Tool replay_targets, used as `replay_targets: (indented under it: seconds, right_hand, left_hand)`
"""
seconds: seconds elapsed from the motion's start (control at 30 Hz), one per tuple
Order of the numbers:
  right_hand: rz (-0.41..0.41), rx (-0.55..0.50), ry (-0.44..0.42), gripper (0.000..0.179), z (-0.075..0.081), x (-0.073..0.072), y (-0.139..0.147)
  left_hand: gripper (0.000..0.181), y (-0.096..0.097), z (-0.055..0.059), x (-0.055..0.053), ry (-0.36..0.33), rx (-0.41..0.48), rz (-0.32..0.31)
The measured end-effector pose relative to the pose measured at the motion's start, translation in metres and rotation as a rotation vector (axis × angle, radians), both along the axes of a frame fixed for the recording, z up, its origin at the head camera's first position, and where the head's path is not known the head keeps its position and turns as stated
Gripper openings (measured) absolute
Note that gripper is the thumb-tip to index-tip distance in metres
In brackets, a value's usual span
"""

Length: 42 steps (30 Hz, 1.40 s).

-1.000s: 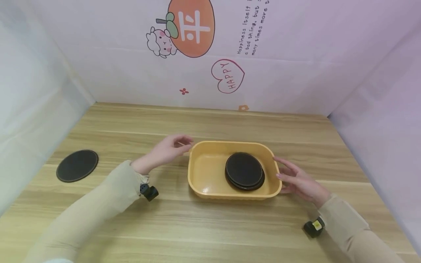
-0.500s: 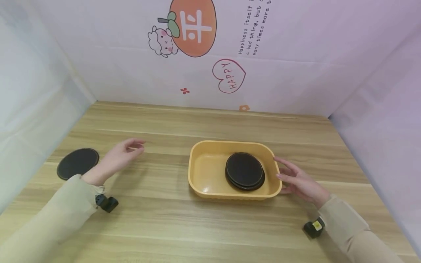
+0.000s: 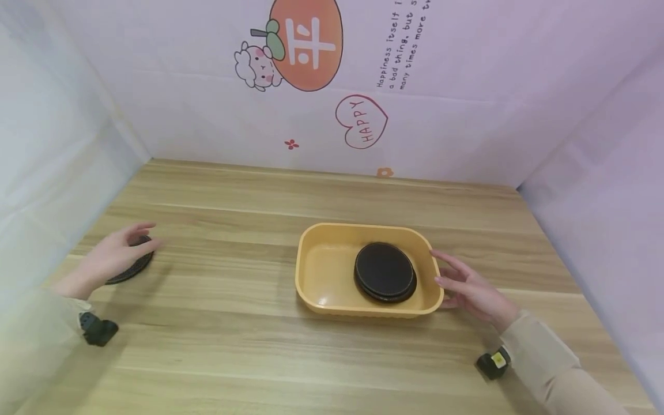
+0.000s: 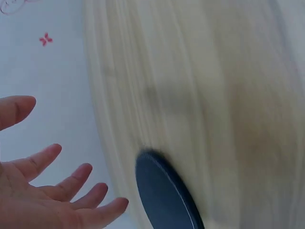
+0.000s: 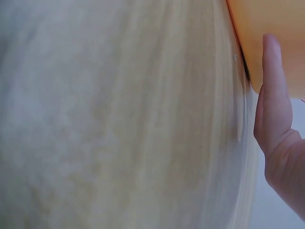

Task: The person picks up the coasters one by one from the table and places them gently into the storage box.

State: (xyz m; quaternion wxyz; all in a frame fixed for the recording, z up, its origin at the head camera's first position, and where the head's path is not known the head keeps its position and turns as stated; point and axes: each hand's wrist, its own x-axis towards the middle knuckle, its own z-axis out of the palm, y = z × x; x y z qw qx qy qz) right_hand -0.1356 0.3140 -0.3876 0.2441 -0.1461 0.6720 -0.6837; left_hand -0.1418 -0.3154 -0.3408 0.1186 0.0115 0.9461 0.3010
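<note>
Over the round black coaster [image 3: 134, 271] on the left of the table hovers my left hand [image 3: 113, 256], hiding much of it in the head view. In the left wrist view its fingers are spread with nothing between them, and the dark coaster [image 4: 164, 195] lies apart from them. My right hand [image 3: 476, 291] touches the right end of a yellow rectangular plastic basket [image 3: 328, 271] with fairly straight fingers. Stacked black round coasters [image 3: 385, 270] lie in the basket's right half; how many is hidden. The right wrist view shows a finger along the basket's side [image 5: 252, 43].
A wood-grain table [image 3: 249, 357] carries everything. White printed cloth [image 3: 441, 132] stands behind it, with plain white cloth walls at left and right. Each wrist wears a small black camera [image 3: 98, 329].
My left hand has moved left, from beside the basket's left end to above the lone coaster. The right hand and basket have stayed in place.
</note>
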Motion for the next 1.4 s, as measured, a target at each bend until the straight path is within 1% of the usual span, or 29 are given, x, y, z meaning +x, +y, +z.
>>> replay_targets:
  seconds: [0.07,0.17,0.27,0.37,0.43,0.67,0.77,0.93,1.03,1.17,1.3,1.4]
  right_hand:
    - [0.002,-0.007,0.001,0.052,0.000,0.000,0.000]
    - [-0.003,-0.002,0.002,0.051,0.000,0.000,0.000]
    - [-0.016,0.009,0.000,0.052,0.001,-0.001,-0.001]
    - [-0.022,0.020,-0.008,0.052,0.001,-0.001,-0.002]
    - [-0.023,0.026,-0.013,0.052,0.001,-0.002,-0.002]
    - [-0.028,0.026,-0.007,0.052,0.001,-0.001,-0.001]
    - [-0.029,0.024,-0.001,0.053,0.002,-0.001,-0.001]
    - [-0.024,0.039,-0.003,0.053,0.003,0.001,0.000]
    - [-0.027,0.034,-0.010,0.052,0.002,0.001,0.002]
    - [-0.039,0.035,-0.014,0.052,0.001,0.002,0.001]
    - [-0.051,0.054,-0.016,0.052,0.002,0.002,-0.001]
    - [-0.048,0.051,-0.016,0.052,0.001,0.002,-0.001]
  left_hand:
    - [0.075,-0.012,-0.001,0.000,-0.014,-0.018,0.009]
    - [0.079,-0.028,-0.004,0.002,-0.020,-0.063,0.004]
    - [0.087,-0.040,-0.009,0.003,-0.036,-0.139,-0.026]
    - [0.097,-0.047,-0.014,0.003,-0.051,-0.184,-0.073]
    - [0.101,-0.050,-0.017,0.003,-0.070,-0.192,-0.099]
    - [0.104,-0.057,-0.027,-0.002,-0.084,-0.237,-0.124]
    - [0.104,-0.060,-0.032,-0.001,-0.084,-0.266,-0.132]
    - [0.101,-0.065,-0.039,0.003,-0.035,-0.295,-0.148]
    - [0.098,-0.064,-0.037,0.002,-0.016,-0.299,-0.159]
    - [0.091,-0.063,-0.033,-0.003,-0.031,-0.306,-0.166]
    - [0.085,-0.064,-0.033,-0.006,-0.033,-0.322,-0.174]
    - [0.084,-0.059,-0.033,-0.009,-0.050,-0.318,-0.165]
